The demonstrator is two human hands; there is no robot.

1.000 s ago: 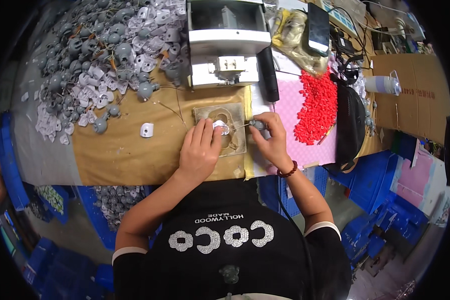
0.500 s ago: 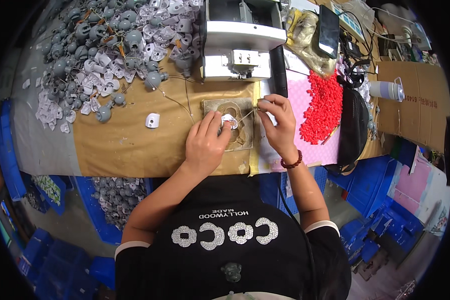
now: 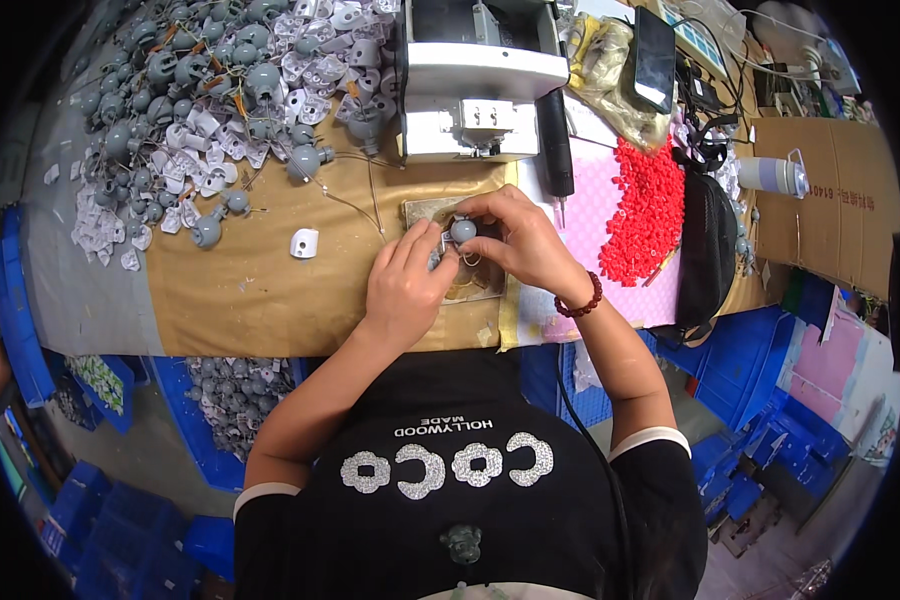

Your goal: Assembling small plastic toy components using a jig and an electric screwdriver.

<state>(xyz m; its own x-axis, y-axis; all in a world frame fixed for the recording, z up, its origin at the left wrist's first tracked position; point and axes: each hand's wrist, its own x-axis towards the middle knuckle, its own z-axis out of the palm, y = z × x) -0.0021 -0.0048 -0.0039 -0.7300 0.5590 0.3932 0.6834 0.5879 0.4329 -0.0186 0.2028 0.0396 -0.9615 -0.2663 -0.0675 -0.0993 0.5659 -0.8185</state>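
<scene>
Over a worn square fixture block (image 3: 485, 283) with a hollowed middle, my two hands meet. My right hand (image 3: 526, 245), with a dark red bead bracelet at the wrist, pinches a small grey ball-shaped part (image 3: 463, 231) between thumb and fingers. Close against it, my left hand (image 3: 407, 281) presses its fingertips on a white plastic piece (image 3: 434, 259) in the block, mostly hidden by the fingers. A thin wire loop shows beneath the grey ball. One loose white plastic cover (image 3: 304, 243) lies on the brown table covering to the left.
Grey ball parts (image 3: 267, 80) with wires and white covers are heaped at the back left. A metal-cased machine (image 3: 485, 75) stands behind the block, beside a black screwdriver (image 3: 556, 150). Red small parts (image 3: 645, 215), a black bag (image 3: 707, 255) and a bottle (image 3: 773, 178) are to the right.
My right hand has moved left and in over the block, bringing the grey ball part next to my left fingertips. The left hand stays almost in place. The screwdriver's tip now shows.
</scene>
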